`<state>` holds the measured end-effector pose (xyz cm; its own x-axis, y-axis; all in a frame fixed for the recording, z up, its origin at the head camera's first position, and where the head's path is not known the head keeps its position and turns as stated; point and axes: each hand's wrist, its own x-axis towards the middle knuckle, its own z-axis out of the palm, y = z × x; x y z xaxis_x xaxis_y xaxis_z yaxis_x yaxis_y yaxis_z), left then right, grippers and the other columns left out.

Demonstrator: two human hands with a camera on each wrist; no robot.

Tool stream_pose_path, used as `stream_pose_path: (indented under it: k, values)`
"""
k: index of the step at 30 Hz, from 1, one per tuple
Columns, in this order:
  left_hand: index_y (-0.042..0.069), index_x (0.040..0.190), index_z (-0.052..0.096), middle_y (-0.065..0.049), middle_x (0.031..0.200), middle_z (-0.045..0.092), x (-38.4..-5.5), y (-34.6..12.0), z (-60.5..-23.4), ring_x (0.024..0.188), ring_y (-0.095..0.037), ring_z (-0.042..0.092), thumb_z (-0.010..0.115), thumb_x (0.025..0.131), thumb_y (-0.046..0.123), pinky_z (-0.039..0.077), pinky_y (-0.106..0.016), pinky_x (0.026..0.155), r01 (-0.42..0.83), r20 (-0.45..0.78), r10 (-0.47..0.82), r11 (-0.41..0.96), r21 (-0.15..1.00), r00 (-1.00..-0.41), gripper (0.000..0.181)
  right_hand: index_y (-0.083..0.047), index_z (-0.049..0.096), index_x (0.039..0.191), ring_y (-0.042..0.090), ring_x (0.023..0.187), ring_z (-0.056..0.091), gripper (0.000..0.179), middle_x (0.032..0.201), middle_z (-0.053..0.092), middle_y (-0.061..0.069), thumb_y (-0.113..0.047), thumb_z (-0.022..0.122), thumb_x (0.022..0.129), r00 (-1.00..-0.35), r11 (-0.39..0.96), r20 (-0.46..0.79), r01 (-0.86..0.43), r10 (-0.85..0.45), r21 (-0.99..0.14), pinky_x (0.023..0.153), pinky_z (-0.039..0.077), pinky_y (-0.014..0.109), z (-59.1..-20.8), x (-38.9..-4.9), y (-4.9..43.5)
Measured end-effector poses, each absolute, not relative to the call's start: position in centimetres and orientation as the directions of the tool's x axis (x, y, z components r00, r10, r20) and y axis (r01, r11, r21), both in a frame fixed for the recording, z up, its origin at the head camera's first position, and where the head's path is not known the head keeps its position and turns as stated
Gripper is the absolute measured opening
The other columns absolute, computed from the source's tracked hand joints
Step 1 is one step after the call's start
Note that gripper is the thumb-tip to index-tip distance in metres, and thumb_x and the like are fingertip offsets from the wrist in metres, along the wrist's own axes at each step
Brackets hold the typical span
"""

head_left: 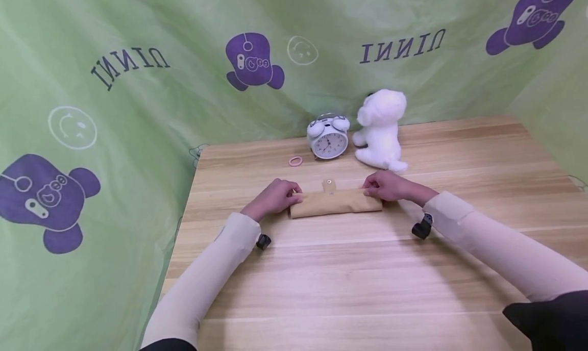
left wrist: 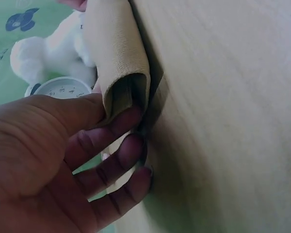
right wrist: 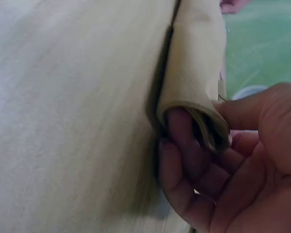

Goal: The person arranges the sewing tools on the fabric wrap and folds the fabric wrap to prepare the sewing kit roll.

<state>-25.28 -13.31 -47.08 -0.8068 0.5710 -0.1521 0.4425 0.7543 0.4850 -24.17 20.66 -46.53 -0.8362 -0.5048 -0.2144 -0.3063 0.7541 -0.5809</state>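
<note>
A rolled tan leather-like pouch (head_left: 335, 204) lies across the table in front of me. Its short strap (head_left: 328, 184) with a metal snap sticks out from the far side. My left hand (head_left: 277, 195) pinches the roll's left end, thumb on the outer face and a fingertip at the open end. At the opposite end, my right hand (head_left: 389, 186) grips the roll between thumb and fingers. In the right wrist view, one finger (right wrist: 180, 127) reaches inside the fold. Both wrist views show the rolled layers (left wrist: 120, 97) end-on.
Behind the pouch stand a white twin-bell alarm clock (head_left: 328, 139) and a white plush toy (head_left: 382, 129). A pink ring-shaped band (head_left: 296, 161) lies left of the clock. A green printed curtain (head_left: 184, 101) hangs along the far and left edges of the wooden table (head_left: 331, 279).
</note>
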Motion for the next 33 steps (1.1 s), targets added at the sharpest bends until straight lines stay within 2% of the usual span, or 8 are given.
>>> stream_pose_path:
  k: [4,7,12,14,16,19,24,33]
  values:
    - [0.011,0.086,0.072,0.003,0.065,0.058,-25.6,-12.9,-46.7,0.062,-0.012,0.051,0.071,0.094,0.025,0.044,-0.026,0.066,0.454,-0.171,0.571,0.772,0.445,-0.803,0.016,-0.006,0.073,0.091,0.01,0.059,0.054,0.013,0.065,0.061,-0.002,-0.017,0.066,0.094,-0.875,0.806,-0.142,-0.349,-0.463,-0.479,0.063,0.048,0.03,-46.3,-23.4,20.1]
    - [0.009,0.084,0.071,-0.001,0.075,0.062,-25.7,-12.7,-46.7,0.071,-0.015,0.055,0.071,0.093,0.025,0.048,-0.029,0.072,0.488,-0.162,0.589,0.77,0.41,-0.792,0.018,-0.007,0.071,0.088,0.015,0.064,0.055,0.008,0.072,0.061,0.002,-0.015,0.07,0.087,-0.857,0.797,0.058,-0.5,-0.512,-0.34,0.062,0.049,0.035,-46.7,-22.6,19.8]
    - [0.006,0.11,0.07,-0.008,0.106,0.06,-25.3,-12.3,-46.1,0.1,-0.02,0.056,0.072,0.091,0.014,0.049,-0.036,0.095,0.665,-0.047,0.714,0.671,0.328,-0.698,0.021,-0.008,0.063,0.081,0.023,0.069,0.051,0.01,0.076,0.055,0.005,-0.001,0.067,0.074,-0.567,0.615,0.394,-0.789,-0.724,-0.006,0.062,0.046,0.037,-47.4,-21.6,19.2]
    - [0.007,0.115,0.071,-0.008,0.108,0.061,-24.8,-12.0,-45.7,0.101,-0.02,0.056,0.069,0.093,0.009,0.05,-0.035,0.095,0.752,-0.004,0.783,0.599,0.276,-0.622,0.022,-0.009,0.061,0.08,0.022,0.068,0.05,0.011,0.073,0.053,0.003,0.001,0.066,0.076,-0.476,0.534,0.39,-0.844,-0.788,0.049,0.06,0.045,0.034,-47.5,-21.3,18.8]
    - [0.007,0.113,0.072,-0.009,0.1,0.062,-24.0,-11.6,-45.3,0.091,-0.019,0.056,0.063,0.096,0.006,0.052,-0.033,0.086,0.806,-0.004,0.829,0.544,0.234,-0.559,0.02,-0.009,0.061,0.082,0.018,0.065,0.049,0.011,0.071,0.051,0.0,-0.001,0.067,0.078,-0.449,0.49,0.337,-0.871,-0.828,0.041,0.056,0.046,0.031,-47.6,-20.9,18.4]
    - [0.009,0.121,0.07,-0.006,0.09,0.064,-22.6,-11.0,-45.0,0.077,-0.016,0.057,0.053,0.102,0.007,0.053,-0.031,0.075,0.836,-0.063,0.853,0.521,0.171,-0.519,0.026,-0.008,0.063,0.087,0.015,0.063,0.051,0.007,0.072,0.053,-0.001,-0.007,0.068,0.083,-0.488,0.502,0.262,-0.865,-0.832,-0.015,0.056,0.048,0.031,-47.4,-20.3,18.0]
    - [0.021,0.148,0.051,-0.003,0.101,0.065,-20.8,-10.4,-45.3,0.079,-0.015,0.061,0.051,0.104,0.024,0.056,-0.032,0.075,0.809,-0.125,0.81,0.583,0.079,-0.572,0.044,-0.011,0.057,0.093,0.01,0.057,0.049,0.019,0.07,0.052,-0.006,-0.028,0.067,0.092,-0.59,0.582,0.199,-0.807,-0.783,-0.102,0.055,0.046,0.03,-46.9,-19.7,17.6]
    - [0.018,0.128,0.068,-0.004,0.117,0.063,-19.1,-8.5,-46.2,0.096,-0.017,0.061,0.055,0.102,0.04,0.057,-0.032,0.077,0.698,-0.006,0.704,0.705,0.127,-0.71,0.036,-0.008,0.062,0.102,0.01,0.061,0.057,0.01,0.069,0.064,-0.001,-0.015,0.056,0.099,-0.859,0.749,0.012,-0.452,-0.512,-0.484,0.062,0.049,0.031,-46.4,-22.5,16.0]
